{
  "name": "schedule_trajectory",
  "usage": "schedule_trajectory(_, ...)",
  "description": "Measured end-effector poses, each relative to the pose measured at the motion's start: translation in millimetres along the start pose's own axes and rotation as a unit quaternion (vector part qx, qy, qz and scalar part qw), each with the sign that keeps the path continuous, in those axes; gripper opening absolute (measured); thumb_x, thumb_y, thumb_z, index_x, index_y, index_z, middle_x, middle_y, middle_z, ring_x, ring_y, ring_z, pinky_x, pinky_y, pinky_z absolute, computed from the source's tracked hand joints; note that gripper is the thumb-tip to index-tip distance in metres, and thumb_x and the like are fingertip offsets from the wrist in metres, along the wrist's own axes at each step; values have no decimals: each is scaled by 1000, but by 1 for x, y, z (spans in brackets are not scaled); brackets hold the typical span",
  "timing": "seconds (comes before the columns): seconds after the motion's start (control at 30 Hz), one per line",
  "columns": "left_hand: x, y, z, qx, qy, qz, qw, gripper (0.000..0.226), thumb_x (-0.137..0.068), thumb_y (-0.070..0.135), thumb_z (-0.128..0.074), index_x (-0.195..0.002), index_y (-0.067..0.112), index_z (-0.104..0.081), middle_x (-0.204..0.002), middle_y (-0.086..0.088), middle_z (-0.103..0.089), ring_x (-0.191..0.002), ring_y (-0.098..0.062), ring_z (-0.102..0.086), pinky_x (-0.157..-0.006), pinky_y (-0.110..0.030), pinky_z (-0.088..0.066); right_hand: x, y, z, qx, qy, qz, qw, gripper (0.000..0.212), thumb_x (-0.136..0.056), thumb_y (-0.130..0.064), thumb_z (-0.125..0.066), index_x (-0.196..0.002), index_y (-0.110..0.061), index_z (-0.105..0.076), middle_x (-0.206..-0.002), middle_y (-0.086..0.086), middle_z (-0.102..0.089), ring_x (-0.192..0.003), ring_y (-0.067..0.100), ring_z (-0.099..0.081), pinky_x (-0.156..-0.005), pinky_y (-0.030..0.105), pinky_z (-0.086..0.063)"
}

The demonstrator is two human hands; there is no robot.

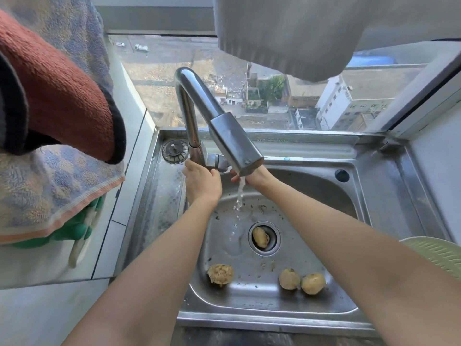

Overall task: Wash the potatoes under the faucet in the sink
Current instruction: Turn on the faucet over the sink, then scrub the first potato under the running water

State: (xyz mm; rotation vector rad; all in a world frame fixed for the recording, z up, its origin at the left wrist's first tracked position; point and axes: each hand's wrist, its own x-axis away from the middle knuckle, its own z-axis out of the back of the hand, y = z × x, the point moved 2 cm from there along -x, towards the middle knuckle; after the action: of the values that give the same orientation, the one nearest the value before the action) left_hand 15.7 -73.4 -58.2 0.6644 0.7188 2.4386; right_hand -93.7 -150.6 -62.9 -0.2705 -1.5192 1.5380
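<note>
Beyond the window (274, 103) lie rooftops seen from high up, and below it a steel sink (374, 186) fills the counter. From the basin's 11 o'clock corner rises the faucet (199, 96), its squared head reaching toward the middle, and a thin stream of water (239, 198) falls from it just at 10 o'clock of the drain (274, 247). One potato (260, 237) lies in the drain itself. A rough, dirty potato (220, 274) sits at 7 o'clock of the drain, and two smoother potatoes (289, 278) (313, 283) touch each other at 5 o'clock. The left hand (202, 182) grips the faucet at its base, fingers curled round the fitting. The right hand (259, 177) is largely hidden behind the faucet head, so I cannot tell whether it is spread or closed; only its wrist and a fingertip show. At 9 o'clock of the frame hang a rust-red towel (62, 96) and a blue checked towel (50, 191); at 3 o'clock a pale green slotted rim (439, 255) shows.
</note>
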Motion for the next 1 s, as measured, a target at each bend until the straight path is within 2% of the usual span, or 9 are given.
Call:
schedule_trajectory(0.1, 9, -13, -15, -51, -44, 9, 998, 44, -97, 27, -44, -131, -1, -39, -128, -18, -51, -116, -39, -54, -89, -40, -43, 5, 30, 4, 11, 40, -20, 999, 34, -103, -34, -30, -104, -14, -57, -94, 12, -64, -70, 19, -62, -71, 38, -51)
schedule_trajectory(0.17, 15, -32, -33, -76, -112, 14, 991, 26, -95, 25, -45, -110, 7, -56, -107, -13, -61, -105, -36, -57, -82, -35, -43, 12, 58, 6, 68, 41, -53, 995, 28, -101, -28, -38, -106, -9, -58, -92, 10, -66, -68, 18, -62, -63, 29, -49)
schedule_trajectory(0.27, 21, -68, -73, -36, -220, 70, 972, 23, -89, 13, -45, -72, 9, -58, -79, -14, -63, -70, -29, -53, -61, -27, -38, 22, 118, 7, 156, 8, -138, 978, 29, -96, -18, -44, -115, -4, -60, -104, 13, -68, -87, 26, -66, -79, 35, -53)
schedule_trajectory(0.37, 26, -88, -106, 48, -282, 131, 949, 27, -93, 10, -45, -68, 16, -49, -64, -7, -53, -49, -19, -43, -42, -17, -29, 27, 169, 4, 238, -25, -216, 947, 39, -96, -21, -45, -132, -7, -51, -134, 15, -56, -122, 32, -54, -96, 34, -43)
schedule_trajectory(0.43, 28, -93, -117, 75, -308, 145, 937, 29, -94, 9, -43, -68, 20, -39, -60, -3, -38, -43, -15, -32, -39, -16, -20, 26, 191, -1, 260, -44, -226, 938, 44, -98, -22, -44, -139, -6, -43, -141, 17, -51, -126, 33, -50, -98, 35, -42)
schedule_trajectory(0.6, 19, -112, -140, 147, -301, 203, 920, 34, -94, 3, -40, -63, 16, -39, -43, 1, -35, -26, -8, -26, -34, -10, -16, 10, 232, -19, 268, -67, -221, 935, 50, -99, -22, -44, -147, -12, -33, -143, 20, -46, -123, 36, -52, -98, 39, -44)
schedule_trajectory(0.73, 23, -120, -148, 185, -325, 218, 901, 36, -100, 6, -34, -66, 17, -39, -51, 1, -38, -43, -10, -31, -31, -14, -21, 6, 254, -29, 300, -34, -224, 927, 63, -91, -22, -60, -146, -22, -29, -147, 24, -30, -120, 41, -50, -93, 37, -45)
schedule_trajectory(0.9, 27, -121, -148, 233, -316, 225, 892, 31, -100, 8, -34, -72, 15, -46, -69, -2, -43, -57, -11, -35, -46, -16, -27, 8, 254, -24, 291, -18, -178, 940, 52, -89, -22, -61, -135, -18, -37, -134, 18, -43, -112, 36, -53, -84, 34, -45)
schedule_trajectory(1.0, 29, -121, -142, 254, -299, 228, 891, 33, -101, 13, -33, -71, 15, -46, -70, -3, -44, -58, -12, -36, -48, -18, -28, 12, 229, -20, 156, 27, -155, 975, 42, -92, -27, -54, -130, -15, -40, -119, 13, -53, -101, 28, -57, -79, 33, -47)
